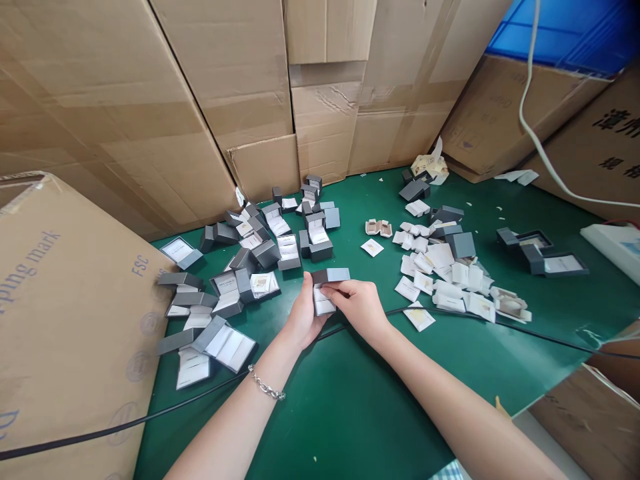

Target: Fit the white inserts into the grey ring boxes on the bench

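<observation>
Seen from the head camera, a person's two bare hands meet over the middle of a green counter, both closed on one small grey box. The left hand, a chain bracelet on its wrist, cups the box from below and the side. The right hand pinches its front with thumb and fingertips.

The box is slate grey outside, with its hinged lid standing open at the top and a white lining or insert showing beneath. It is held just above the counter, nearer the front edge than the back.

Toward the left edge lies a scatter of open grey boxes of the same kind, white linings showing, some tipped on their sides. Toward the right side lies a loose heap of white inserts mixed with a few grey boxes, and a lone white card sits just beside the right wrist. A black cable runs across the counter beneath both forearms. Brown cardboard cartons wall the back edge, and another carton crowds the left edge.
</observation>
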`<state>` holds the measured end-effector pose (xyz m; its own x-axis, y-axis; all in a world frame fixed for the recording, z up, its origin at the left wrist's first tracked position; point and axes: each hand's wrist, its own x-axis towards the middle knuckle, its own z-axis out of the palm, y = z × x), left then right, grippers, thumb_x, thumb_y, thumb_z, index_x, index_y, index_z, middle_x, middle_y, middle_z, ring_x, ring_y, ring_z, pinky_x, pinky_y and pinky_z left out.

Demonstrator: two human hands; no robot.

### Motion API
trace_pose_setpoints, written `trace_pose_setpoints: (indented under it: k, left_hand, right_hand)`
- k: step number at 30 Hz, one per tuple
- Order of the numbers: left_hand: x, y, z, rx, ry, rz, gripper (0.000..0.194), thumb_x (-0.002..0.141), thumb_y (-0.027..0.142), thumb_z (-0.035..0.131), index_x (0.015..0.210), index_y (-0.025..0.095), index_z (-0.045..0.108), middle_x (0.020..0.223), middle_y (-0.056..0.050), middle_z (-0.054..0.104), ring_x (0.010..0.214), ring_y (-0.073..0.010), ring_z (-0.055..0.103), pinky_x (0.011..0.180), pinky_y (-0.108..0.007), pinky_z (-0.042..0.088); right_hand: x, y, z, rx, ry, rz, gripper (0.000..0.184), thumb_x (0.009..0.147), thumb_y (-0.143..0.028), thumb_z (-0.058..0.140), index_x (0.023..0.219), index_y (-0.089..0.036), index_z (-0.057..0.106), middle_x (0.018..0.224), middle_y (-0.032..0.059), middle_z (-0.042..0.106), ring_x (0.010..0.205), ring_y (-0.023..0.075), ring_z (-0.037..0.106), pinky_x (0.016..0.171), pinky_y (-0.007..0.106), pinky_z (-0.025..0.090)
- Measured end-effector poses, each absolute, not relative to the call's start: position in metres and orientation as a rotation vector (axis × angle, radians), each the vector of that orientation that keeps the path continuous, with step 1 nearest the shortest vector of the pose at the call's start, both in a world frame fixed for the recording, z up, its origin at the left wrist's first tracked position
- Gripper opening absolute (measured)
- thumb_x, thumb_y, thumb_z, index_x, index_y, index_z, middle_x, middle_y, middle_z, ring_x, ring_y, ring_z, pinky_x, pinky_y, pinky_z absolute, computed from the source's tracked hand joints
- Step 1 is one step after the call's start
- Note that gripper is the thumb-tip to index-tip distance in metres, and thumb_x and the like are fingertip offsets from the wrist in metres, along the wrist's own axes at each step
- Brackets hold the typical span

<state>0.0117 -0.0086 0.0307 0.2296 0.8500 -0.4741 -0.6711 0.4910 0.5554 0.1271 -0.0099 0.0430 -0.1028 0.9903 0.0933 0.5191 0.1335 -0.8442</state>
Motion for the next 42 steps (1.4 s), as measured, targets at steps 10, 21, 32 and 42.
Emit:
trace_pose_setpoints:
  k: [10, 21, 32, 42]
  left_hand:
    - [0.011, -0.007, 0.03, 0.21, 0.814, 1.059, 0.049, 0.086, 0.056, 0.037, 0.083, 0.014, 0.063, 0.076, -0.005, 0.065, 0.068, -0.0143, 0.061, 0.061, -0.023, 0.048]
    - [0.006, -0.002, 0.03, 0.111, 0.729, 1.132, 0.054, 0.086, 0.057, 0.033, 0.093, 0.011, 0.06, 0.08, -0.008, 0.064, 0.075, -0.0161, 0.063, 0.07, -0.027, 0.053]
    - [-0.003, -0.001, 0.028, 0.154, 0.65, 0.993, 0.057, 0.084, 0.061, 0.034, 0.099, 0.013, 0.06, 0.093, -0.009, 0.065, 0.081, -0.0179, 0.064, 0.066, -0.028, 0.052]
    - [-0.001, -0.001, 0.027, 0.176, 0.672, 0.956, 0.056, 0.083, 0.061, 0.035, 0.097, 0.013, 0.06, 0.091, -0.009, 0.065, 0.074, -0.0161, 0.063, 0.062, -0.027, 0.051]
  right_hand:
    - [0.124, -0.013, 0.039, -1.582, -1.981, 0.574, 0.03, 0.084, -0.041, 0.047, 0.079, -0.023, 0.07, 0.074, 0.004, 0.07, 0.068, 0.0167, 0.063, 0.056, 0.024, 0.04]
    - [0.14, -0.006, 0.043, -1.363, -1.857, 0.86, 0.043, 0.088, -0.043, 0.037, 0.078, -0.018, 0.071, 0.063, 0.0013, 0.065, 0.063, 0.0162, 0.06, 0.06, 0.025, 0.045]
    - [0.19, 0.036, 0.018, -2.058, -1.99, -0.014, 0.04, 0.087, -0.03, 0.04, 0.123, -0.016, 0.05, 0.126, 0.016, 0.053, 0.112, 0.032, 0.048, 0.097, 0.064, 0.019]
    - [0.177, 0.024, 0.038, -1.819, -1.959, 0.261, 0.026, 0.085, -0.021, 0.037, 0.086, -0.016, 0.062, 0.084, 0.0093, 0.061, 0.077, 0.0207, 0.059, 0.071, 0.032, 0.044]
